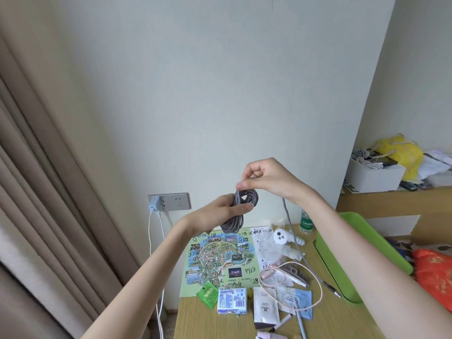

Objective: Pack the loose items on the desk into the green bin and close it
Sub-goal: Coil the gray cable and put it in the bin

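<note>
The left hand (221, 211) closes around a coiled grey braided cable (238, 210); the right hand (265, 178) pinches its top strand between thumb and fingers.

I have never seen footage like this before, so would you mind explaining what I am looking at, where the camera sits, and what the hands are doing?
There is no machine here. The single picture comes from a wide-angle camera worn on a person's head, looking forward and down at their two bare arms.

The left hand holds a coil of grey braided cable. The right hand pinches the cable just above the coil, and the loose end hangs down to the desk.

On the desk lie a colourful map with handwriting, a small blue box, sachets, a thin pink cable, a white handheld device and a bottle. The green bin stands at the desk's right edge.

A charger is plugged into the wall socket, beside a curtain.
</note>
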Action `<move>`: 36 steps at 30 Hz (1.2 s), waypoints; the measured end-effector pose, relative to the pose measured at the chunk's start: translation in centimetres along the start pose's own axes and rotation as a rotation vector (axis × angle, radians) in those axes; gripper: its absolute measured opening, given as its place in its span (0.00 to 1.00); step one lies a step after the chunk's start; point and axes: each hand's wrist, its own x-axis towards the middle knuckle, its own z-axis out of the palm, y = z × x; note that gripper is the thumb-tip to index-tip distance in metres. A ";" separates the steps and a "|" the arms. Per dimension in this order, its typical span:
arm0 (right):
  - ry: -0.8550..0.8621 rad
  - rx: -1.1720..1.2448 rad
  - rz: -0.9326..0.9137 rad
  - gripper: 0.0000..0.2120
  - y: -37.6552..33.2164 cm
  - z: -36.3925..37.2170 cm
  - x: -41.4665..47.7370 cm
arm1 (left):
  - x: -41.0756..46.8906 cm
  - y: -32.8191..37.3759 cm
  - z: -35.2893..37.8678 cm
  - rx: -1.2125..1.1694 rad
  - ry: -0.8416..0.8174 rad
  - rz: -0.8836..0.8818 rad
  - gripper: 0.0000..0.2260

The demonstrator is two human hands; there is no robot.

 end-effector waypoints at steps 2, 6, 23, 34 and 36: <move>0.035 0.047 0.004 0.09 0.1 0.2 -0.1 | -0.4 0.1 -0.2 -0.072 -0.017 -0.007 0.08; 0.096 0.205 0.079 0.14 0.8 0.3 -0.5 | -1.0 0.4 -0.5 -0.179 -0.004 0.010 0.13; -0.119 0.656 0.189 0.23 2.3 4.6 -0.4 | 0.1 0.5 -2.0 -0.489 0.344 0.154 0.22; -0.133 0.556 0.272 0.23 2.9 3.9 0.0 | 2.2 0.6 -1.7 -0.489 0.277 0.178 0.21; -0.122 0.501 0.288 0.23 2.8 3.8 -0.1 | 2.7 0.4 -1.5 -0.439 0.315 0.142 0.19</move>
